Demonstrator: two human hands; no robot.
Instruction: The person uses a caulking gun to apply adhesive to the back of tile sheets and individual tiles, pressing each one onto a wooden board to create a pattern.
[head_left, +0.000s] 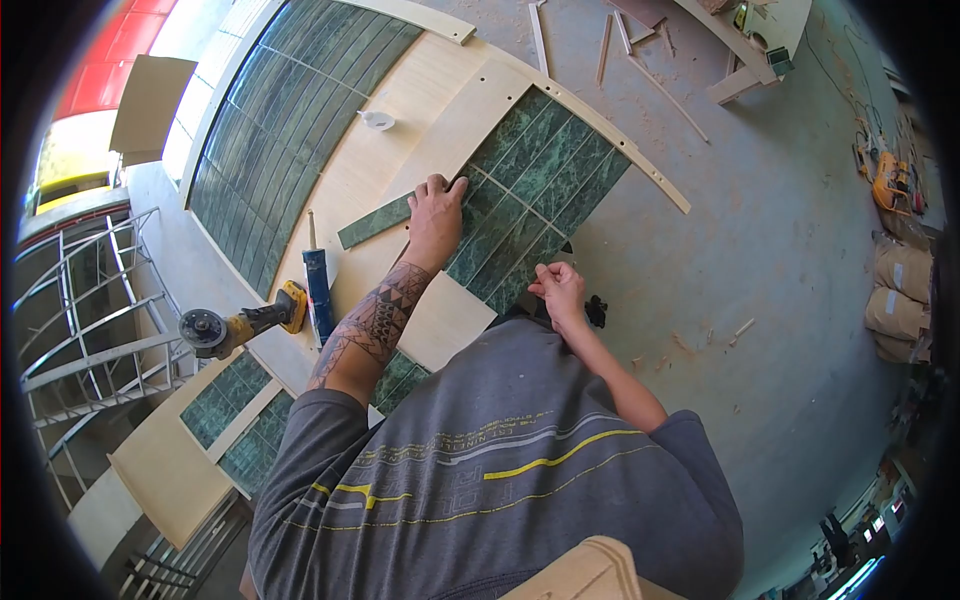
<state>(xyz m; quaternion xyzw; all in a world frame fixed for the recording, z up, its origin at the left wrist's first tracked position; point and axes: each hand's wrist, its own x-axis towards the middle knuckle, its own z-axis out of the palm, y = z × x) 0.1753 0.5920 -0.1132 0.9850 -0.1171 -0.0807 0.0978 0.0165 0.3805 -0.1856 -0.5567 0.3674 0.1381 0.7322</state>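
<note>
the left hand lies flat, fingers spread, pressing down on the green marble-look strip right where it meets the tiled patch on the pale curved wood panel. no pinch here, just palm and fingers on top, nothing wrapped. the strip's long axis runs from the hand out toward lower left, slightly tilted, its free end sticking out over bare wood, away from the laid rows. so the strip lies left of the grip and the left hand is the nearer one by far.

the right hand sits at the near edge of the tiled patch, fingers curled in; can't tell if it has hold of anything, maybe sth small, too blurred. it's well apart from the strip.

strip looks: narrow, long, dark green w/ pale veining, same as the laid pieces, which sit in parallel rows w/ thin light gaps.

nearby on the panel's left edge: a blue caulk tube and a yellow angle grinder, both near the left forearm.
</note>
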